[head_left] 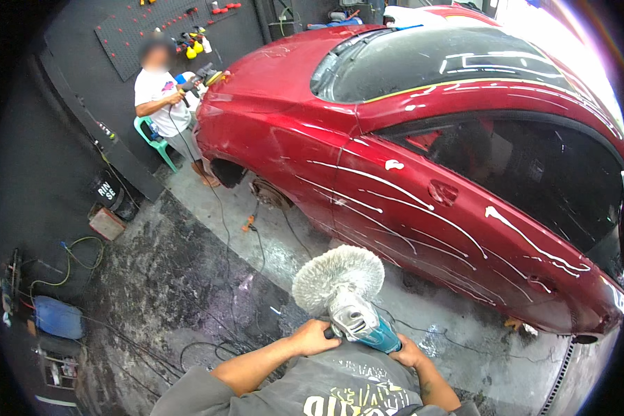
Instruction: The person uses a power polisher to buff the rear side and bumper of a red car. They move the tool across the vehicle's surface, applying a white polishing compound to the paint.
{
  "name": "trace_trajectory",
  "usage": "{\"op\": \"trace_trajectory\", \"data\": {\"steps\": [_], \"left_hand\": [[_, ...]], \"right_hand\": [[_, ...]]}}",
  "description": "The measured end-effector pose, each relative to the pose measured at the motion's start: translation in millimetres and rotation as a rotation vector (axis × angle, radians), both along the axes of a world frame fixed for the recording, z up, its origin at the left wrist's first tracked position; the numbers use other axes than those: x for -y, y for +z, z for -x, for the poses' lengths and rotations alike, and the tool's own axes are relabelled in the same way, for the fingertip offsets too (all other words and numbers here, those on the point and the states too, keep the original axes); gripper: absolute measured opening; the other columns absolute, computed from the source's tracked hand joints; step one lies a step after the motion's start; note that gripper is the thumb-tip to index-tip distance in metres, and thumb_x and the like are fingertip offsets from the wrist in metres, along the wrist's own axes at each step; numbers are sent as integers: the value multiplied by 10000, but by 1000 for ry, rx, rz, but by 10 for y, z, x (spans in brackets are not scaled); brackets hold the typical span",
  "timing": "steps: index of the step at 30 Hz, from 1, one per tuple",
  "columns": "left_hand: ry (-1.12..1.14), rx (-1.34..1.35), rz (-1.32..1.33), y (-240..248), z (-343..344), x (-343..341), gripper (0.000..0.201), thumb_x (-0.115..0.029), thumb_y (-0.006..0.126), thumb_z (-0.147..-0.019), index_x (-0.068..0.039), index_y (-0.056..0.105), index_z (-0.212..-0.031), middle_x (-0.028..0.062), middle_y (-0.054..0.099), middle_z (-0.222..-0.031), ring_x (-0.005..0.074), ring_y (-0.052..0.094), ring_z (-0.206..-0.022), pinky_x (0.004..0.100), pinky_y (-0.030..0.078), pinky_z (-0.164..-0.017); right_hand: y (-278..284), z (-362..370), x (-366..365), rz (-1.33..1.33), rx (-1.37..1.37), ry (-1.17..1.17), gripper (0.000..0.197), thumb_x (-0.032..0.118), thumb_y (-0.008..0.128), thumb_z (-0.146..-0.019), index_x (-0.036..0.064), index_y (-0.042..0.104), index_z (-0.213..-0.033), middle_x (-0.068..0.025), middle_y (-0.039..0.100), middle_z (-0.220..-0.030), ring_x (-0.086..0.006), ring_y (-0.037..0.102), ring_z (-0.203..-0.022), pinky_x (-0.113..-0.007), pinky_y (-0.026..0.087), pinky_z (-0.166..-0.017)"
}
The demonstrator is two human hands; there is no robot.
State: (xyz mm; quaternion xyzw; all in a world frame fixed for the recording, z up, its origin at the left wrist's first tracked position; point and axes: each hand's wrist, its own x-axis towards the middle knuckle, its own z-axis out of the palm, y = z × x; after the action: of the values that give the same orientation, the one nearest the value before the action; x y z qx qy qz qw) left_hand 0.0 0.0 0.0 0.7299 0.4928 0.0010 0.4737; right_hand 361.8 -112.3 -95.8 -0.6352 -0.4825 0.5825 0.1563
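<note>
At my waist I hold a teal and silver car polisher [357, 320], its round white wool pad [338, 277] tipped up and apart from the car. My left hand [315, 338] is closed round the black side handle. Around the rear of the teal body my right hand [410, 351] is wrapped; some of its fingers are hidden. Ahead and to the right stands a dark red car [284, 128]. Its side carries long white streaks and blobs of a creamy substance [394, 165]. A door handle recess [442, 193] shows among them.
At the car's front, another person [165, 104] works with a second polisher [208, 76] beside a green plastic chair [154, 144]. Power cords [227, 229] trail over the wet, stained floor. A wheel is off, baring a brake disc [272, 194]. A blue container [57, 317] sits left.
</note>
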Motion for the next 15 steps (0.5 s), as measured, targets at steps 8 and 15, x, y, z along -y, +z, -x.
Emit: {"op": "trace_trajectory", "data": {"steps": [8, 15], "left_hand": [[-171, -80, -148, 286, -16, -361, 564, -522, 776, -843, -60, 805, -1166, 269, 767, -910, 479, 747, -893, 554, 597, -841], [91, 50, -79, 83, -371, -340, 548, -434, 756, -834, -10, 789, -1179, 307, 766, -962, 481, 761, -930, 508, 604, -897]], "right_hand": [[-726, 194, -91, -273, -19, -106, 708, 200, 937, -736, 39, 677, -1374, -142, 769, -1303, -258, 715, -1206, -390, 544, -1081], [-87, -456, 105, -82, -80, -26, 792, 273, 994, -744, 29, 672, -1426, -136, 763, -1318, -251, 701, -1231, -392, 530, -1100]]}}
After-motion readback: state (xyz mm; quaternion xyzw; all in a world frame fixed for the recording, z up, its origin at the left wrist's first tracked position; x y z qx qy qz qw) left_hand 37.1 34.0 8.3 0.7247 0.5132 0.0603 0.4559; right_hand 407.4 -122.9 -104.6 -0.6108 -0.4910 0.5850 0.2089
